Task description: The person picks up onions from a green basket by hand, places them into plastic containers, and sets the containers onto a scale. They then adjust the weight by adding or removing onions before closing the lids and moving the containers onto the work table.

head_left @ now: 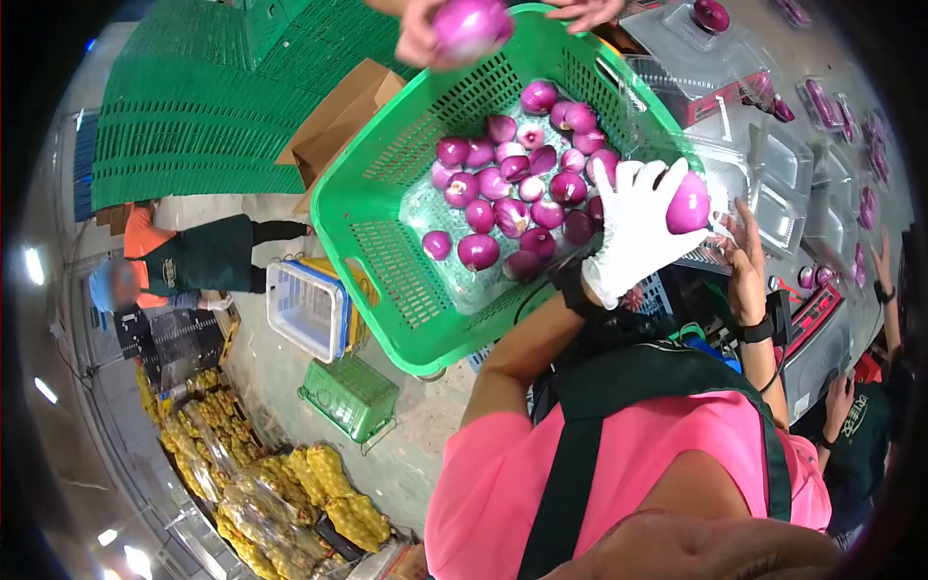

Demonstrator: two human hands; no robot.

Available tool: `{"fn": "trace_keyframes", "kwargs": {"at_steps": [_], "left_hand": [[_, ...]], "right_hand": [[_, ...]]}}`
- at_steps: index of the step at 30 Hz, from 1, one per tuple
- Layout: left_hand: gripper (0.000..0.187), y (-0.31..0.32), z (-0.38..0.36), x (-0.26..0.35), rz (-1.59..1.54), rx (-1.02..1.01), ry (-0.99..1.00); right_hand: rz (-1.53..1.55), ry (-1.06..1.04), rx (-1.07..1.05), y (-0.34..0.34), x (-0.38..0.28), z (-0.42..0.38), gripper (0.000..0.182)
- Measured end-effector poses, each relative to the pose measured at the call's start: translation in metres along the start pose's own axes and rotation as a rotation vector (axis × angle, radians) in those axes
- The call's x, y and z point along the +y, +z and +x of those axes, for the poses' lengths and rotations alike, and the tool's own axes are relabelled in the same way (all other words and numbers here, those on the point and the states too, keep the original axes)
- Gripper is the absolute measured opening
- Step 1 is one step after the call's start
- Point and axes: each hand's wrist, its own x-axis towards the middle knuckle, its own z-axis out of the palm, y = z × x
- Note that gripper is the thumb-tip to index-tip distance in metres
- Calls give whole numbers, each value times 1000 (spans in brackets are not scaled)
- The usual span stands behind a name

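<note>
My left hand point(636, 227), in a white glove, grips a purple onion point(688, 203) between thumb and fingers above the right side of a green basket. My right hand point(744, 261), bare with a black wristband, is just right of that onion. Its fingers curl beside clear plastic; what they hold is partly hidden. The green slotted basket point(340, 198) contains many loose purple onions point(512, 217) on a clear plastic liner. Across the basket, another person's hand point(418, 37) holds a large purple onion point(471, 29), and their other hand point(585, 12) is over the rim.
Clear plastic trays point(781, 164) and packed onions point(822, 101) cover the right-hand table. Stacked green crates point(174, 126) and a cardboard box point(338, 116) stand left. On the floor are a white basket point(307, 307), a green basket point(350, 396) and yellow sacks point(333, 483). A co-worker point(203, 253) bends nearby.
</note>
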Motion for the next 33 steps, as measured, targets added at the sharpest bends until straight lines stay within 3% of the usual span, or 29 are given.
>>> {"fn": "trace_keyframes", "kwargs": {"at_steps": [3,4,5,7,8,10,12,14,19,22,23,24,27,30,32,33], "left_hand": [[62,-33,3,-30,-340,-34,125],[46,-20,5,-65,-253,-12,17],[36,-3,-3,-138,-69,-141,188],[36,25,-31,-204,-327,-335,-384],[39,45,-40,-238,-27,-495,-259],[55,85,-56,-263,265,-617,32],[83,105,-59,-251,510,-696,-99],[86,114,-51,-247,510,-801,-259],[82,103,-50,-256,340,-688,-225],[73,63,-42,-244,-170,-604,-509],[61,62,-52,-242,-868,-324,-681],[60,53,-50,-252,-852,-193,-646],[62,-47,-11,-143,-1192,-10,-559],[77,-78,15,-31,-959,-111,-346],[80,-55,27,11,-668,-93,-50],[79,-44,30,24,-491,-136,9]], "right_hand": [[47,51,32,-4,10,-1,69],[59,63,50,0,8,-2,70],[35,-5,25,0,11,-2,73],[102,59,27,8,7,-4,75],[152,64,10,11,7,-3,76],[134,72,43,11,10,-3,77],[126,67,74,12,13,-2,77],[140,51,57,12,15,-4,78],[146,32,54,9,24,-3,77],[156,38,72,14,17,-6,72],[154,37,55,13,16,-7,71],[157,28,39,10,19,-6,71],[170,6,14,5,24,-3,69],[182,17,14,4,23,-4,69],[163,1,-6,4,20,0,69],[203,-17,-30,5,20,2,68]]}}
